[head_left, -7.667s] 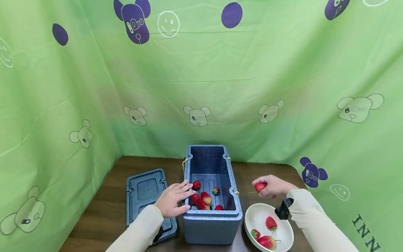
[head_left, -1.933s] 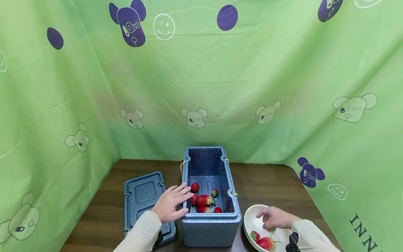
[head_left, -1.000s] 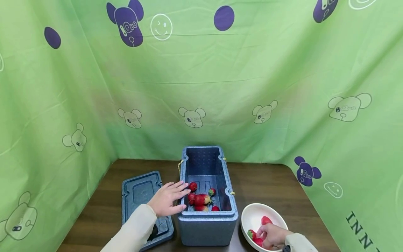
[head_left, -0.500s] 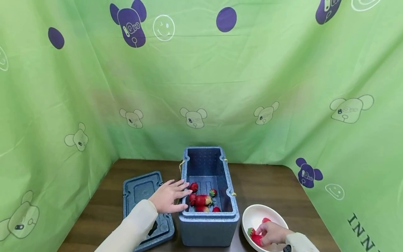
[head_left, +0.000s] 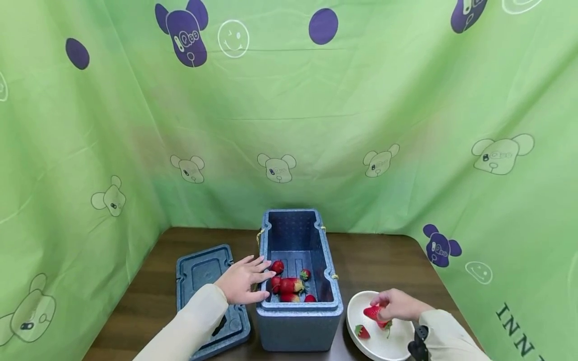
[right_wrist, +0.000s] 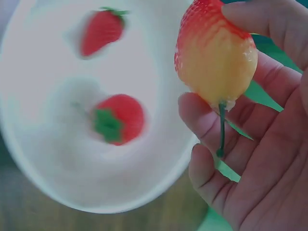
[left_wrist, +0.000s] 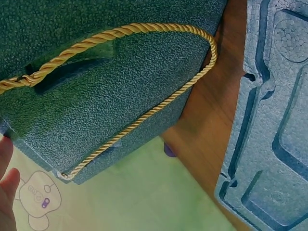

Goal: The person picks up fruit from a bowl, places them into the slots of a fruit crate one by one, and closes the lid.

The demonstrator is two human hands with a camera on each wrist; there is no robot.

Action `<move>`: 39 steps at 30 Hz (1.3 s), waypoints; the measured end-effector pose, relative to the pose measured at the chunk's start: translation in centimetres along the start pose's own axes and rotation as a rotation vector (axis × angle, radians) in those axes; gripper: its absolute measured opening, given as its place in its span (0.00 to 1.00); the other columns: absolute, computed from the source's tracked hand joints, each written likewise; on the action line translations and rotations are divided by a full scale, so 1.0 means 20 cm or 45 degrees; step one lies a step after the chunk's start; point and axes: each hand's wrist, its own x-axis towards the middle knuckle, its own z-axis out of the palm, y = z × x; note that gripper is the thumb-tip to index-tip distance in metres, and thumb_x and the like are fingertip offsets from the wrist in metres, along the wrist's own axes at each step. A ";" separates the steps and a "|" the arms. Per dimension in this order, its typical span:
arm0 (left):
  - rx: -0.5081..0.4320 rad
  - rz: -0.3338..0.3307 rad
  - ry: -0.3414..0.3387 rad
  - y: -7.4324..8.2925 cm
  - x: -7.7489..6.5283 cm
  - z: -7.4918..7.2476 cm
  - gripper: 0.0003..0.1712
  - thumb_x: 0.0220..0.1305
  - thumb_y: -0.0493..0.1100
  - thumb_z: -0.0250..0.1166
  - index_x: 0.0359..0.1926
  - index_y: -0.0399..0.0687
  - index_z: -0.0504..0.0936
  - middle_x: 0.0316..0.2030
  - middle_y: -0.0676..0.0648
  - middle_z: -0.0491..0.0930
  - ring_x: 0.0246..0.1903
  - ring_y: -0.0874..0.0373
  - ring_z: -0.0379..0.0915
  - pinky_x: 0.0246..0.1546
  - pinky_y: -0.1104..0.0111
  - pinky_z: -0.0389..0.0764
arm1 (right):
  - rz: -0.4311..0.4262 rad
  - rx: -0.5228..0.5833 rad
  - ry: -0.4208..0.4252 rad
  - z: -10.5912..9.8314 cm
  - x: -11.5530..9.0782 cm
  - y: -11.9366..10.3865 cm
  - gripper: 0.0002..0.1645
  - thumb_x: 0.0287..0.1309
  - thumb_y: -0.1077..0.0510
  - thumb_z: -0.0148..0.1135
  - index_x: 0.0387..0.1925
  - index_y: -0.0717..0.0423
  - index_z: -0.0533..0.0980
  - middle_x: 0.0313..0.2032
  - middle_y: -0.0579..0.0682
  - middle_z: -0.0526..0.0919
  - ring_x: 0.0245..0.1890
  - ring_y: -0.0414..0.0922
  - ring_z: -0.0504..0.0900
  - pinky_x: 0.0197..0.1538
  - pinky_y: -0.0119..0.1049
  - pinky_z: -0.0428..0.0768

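My right hand [head_left: 397,305] pinches a strawberry [right_wrist: 216,57], red with a yellow stem end, between thumb and fingers over the white bowl [head_left: 393,346]. Its thin green stem hangs toward the palm in the right wrist view. Two red strawberries with green leaves lie in the bowl: a small one [head_left: 362,331] and another [right_wrist: 127,118] partly under my hand in the head view. With fingers spread, my left hand [head_left: 244,281] rests on the left rim of the blue foam box [head_left: 300,331]. Several strawberries [head_left: 289,286] lie inside, toward the box's near end.
The box's blue lid [head_left: 205,273] lies on the wooden table [head_left: 361,255], left of the box and partly under my left forearm. A twisted yellow cord [left_wrist: 139,125] runs along the box's side. Green printed cloth [head_left: 289,100] hangs behind and at the sides.
My right hand, down among the strawberries in the bowl half a second ago, has risen with the red and yellow one. My left hand has stayed on the box rim.
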 end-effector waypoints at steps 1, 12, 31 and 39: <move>0.002 0.004 0.001 0.00 0.00 0.00 0.30 0.64 0.58 0.54 0.62 0.50 0.76 0.63 0.45 0.70 0.65 0.48 0.62 0.65 0.52 0.59 | 0.002 -0.009 0.002 -0.02 0.00 -0.02 0.16 0.42 0.67 0.59 0.36 0.73 0.77 0.28 0.50 0.82 0.26 0.33 0.76 0.31 0.29 0.76; -0.035 -0.018 0.010 0.02 -0.01 0.01 0.29 0.64 0.57 0.56 0.62 0.49 0.76 0.63 0.44 0.70 0.65 0.47 0.62 0.64 0.50 0.60 | -0.040 -0.165 0.029 -0.24 0.09 -0.29 0.18 0.46 0.65 0.61 0.40 0.73 0.78 0.33 0.52 0.84 0.29 0.36 0.78 0.35 0.30 0.78; -0.047 -0.045 0.033 0.01 -0.02 0.01 0.30 0.63 0.56 0.56 0.62 0.49 0.76 0.63 0.44 0.70 0.65 0.47 0.62 0.63 0.50 0.62 | -0.064 -0.224 0.159 -0.30 0.32 -0.56 0.24 0.46 0.64 0.70 0.46 0.71 0.78 0.36 0.54 0.83 0.33 0.43 0.76 0.37 0.35 0.77; -0.028 -0.004 0.040 0.01 -0.01 0.01 0.30 0.64 0.59 0.54 0.62 0.49 0.76 0.63 0.43 0.71 0.65 0.46 0.63 0.63 0.50 0.63 | -0.067 -0.222 0.237 -0.27 0.45 -0.61 0.24 0.44 0.64 0.72 0.45 0.70 0.79 0.36 0.56 0.84 0.33 0.43 0.76 0.38 0.35 0.76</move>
